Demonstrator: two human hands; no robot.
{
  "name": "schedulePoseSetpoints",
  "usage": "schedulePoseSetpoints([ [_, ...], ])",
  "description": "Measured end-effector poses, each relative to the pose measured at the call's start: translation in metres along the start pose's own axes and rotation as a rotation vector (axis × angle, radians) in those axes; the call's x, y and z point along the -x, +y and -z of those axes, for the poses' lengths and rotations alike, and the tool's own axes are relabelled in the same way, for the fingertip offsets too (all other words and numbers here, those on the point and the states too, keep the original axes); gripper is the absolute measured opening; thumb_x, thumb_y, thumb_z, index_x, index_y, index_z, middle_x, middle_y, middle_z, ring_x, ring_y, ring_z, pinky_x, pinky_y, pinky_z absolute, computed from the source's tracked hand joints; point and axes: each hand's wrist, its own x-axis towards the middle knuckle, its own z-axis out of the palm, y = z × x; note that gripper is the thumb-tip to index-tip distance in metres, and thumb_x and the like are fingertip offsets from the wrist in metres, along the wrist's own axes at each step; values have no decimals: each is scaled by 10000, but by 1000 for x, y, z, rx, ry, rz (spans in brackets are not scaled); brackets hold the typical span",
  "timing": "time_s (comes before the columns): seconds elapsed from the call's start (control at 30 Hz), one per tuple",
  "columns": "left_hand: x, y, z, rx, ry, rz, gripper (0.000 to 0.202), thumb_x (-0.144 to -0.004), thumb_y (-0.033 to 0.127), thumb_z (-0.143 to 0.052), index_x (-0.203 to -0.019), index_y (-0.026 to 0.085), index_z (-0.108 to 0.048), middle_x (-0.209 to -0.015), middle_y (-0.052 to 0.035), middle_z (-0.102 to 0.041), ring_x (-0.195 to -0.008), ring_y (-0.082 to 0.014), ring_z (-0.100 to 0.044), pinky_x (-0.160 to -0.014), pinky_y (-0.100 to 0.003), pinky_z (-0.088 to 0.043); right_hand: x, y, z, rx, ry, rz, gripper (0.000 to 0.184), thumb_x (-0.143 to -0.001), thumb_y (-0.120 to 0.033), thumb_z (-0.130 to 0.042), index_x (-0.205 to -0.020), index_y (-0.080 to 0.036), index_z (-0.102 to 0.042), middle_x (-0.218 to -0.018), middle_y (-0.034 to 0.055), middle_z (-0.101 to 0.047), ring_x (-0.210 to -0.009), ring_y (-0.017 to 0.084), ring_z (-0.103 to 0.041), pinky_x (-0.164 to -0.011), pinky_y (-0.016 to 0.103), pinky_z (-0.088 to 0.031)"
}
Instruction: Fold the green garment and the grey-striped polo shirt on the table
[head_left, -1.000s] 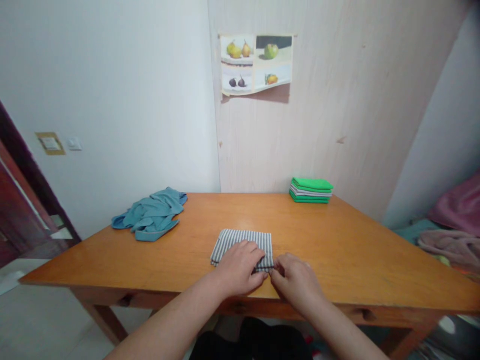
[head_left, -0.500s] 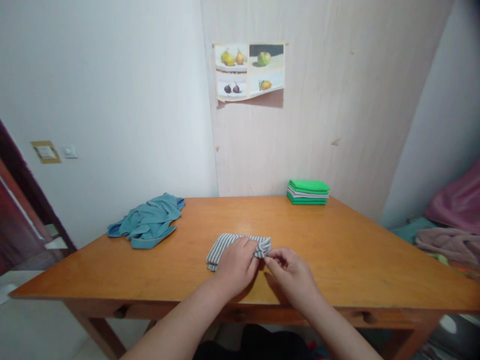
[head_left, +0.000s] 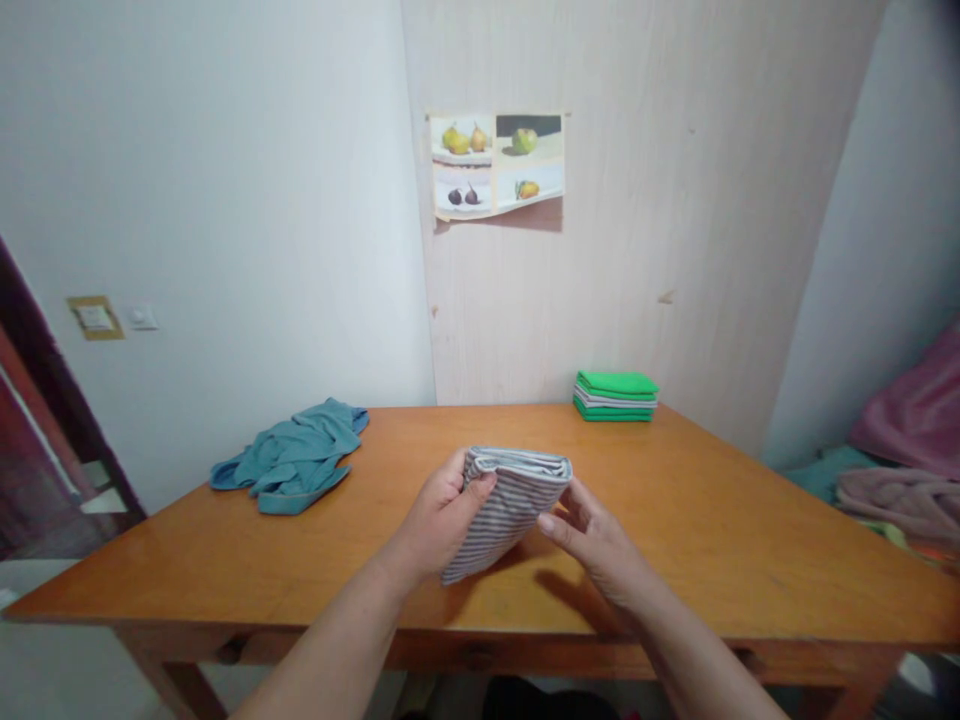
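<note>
A folded grey-and-white striped cloth (head_left: 514, 505) is tilted up above the front middle of the wooden table (head_left: 675, 540), its layered folds along the top edge. My left hand (head_left: 442, 515) grips its left side, thumb on the near face and fingers behind. At the right edge, my right hand (head_left: 585, 530) has its thumb near the front face, while its fingers reach partly out of sight behind the cloth.
A crumpled teal garment (head_left: 300, 455) lies on the table's left side. At the back right is a neat stack of green and pale folded cloths (head_left: 615, 397). More fabric (head_left: 892, 505) is heaped beyond the table's right edge.
The striped cloth has gone from lying flat to being tilted up. My left hand has moved from pressing on top to gripping its left side; my right hand stays at the right edge.
</note>
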Motion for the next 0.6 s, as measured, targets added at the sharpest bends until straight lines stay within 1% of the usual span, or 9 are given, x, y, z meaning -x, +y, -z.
schedulePoseSetpoints([
  [0.1,3,2,-4,132,-20,28,284,-956,342,-605,-1185,176,-584,-1178,-98,-675,-1036,-222,-651,-935,-377,-505,-4,-19,2,-277,-106,0,542,-819,-506,-702,-1295,-264,-610,-1367,88,-618,-1249,264,-560,-1096,460,-395],
  [0.17,4,4,-6,171,-6,33,294,-953,341,-611,-1197,180,-590,-1169,-95,-678,-1030,-221,-655,-928,-371,-510,-7,-26,3,-346,-100,-26,520,-788,-509,-735,-1217,-222,-668,-1275,100,-677,-1191,279,-595,-1080,464,-406],
  [0.3,4,9,-9,199,-2,26,329,-964,350,-592,-1246,182,-583,-1158,-100,-682,-1034,-229,-654,-929,-376,-508,-12,-32,6,-364,-81,-26,487,-787,-503,-744,-1183,-223,-695,-1201,84,-714,-1112,270,-631,-1035,442,-438],
  [0.4,5,14,-10,163,-3,4,338,-950,351,-609,-1234,166,-594,-1145,-103,-682,-1051,-237,-643,-940,-380,-498,-15,-35,9,-342,-73,-18,472,-804,-492,-733,-1191,-227,-690,-1178,75,-722,-1085,264,-640,-1008,428,-453],
  [0.5,5,18,-7,92,4,-10,302,-940,316,-614,-1197,159,-604,-1129,-93,-678,-1048,-223,-632,-955,-368,-478,-18,-37,11,-319,-74,-12,464,-820,-481,-719,-1199,-218,-679,-1163,76,-724,-1068,262,-638,-983,419,-466],
  [0.6,4,23,-1,-49,45,-4,289,-902,255,-638,-1173,166,-594,-1065,-57,-676,-1000,-187,-622,-929,-327,-466,-19,-39,11,-287,-80,-14,427,-827,-480,-707,-1157,-210,-685,-1131,70,-729,-1007,248,-647,-947,401,-481],
])
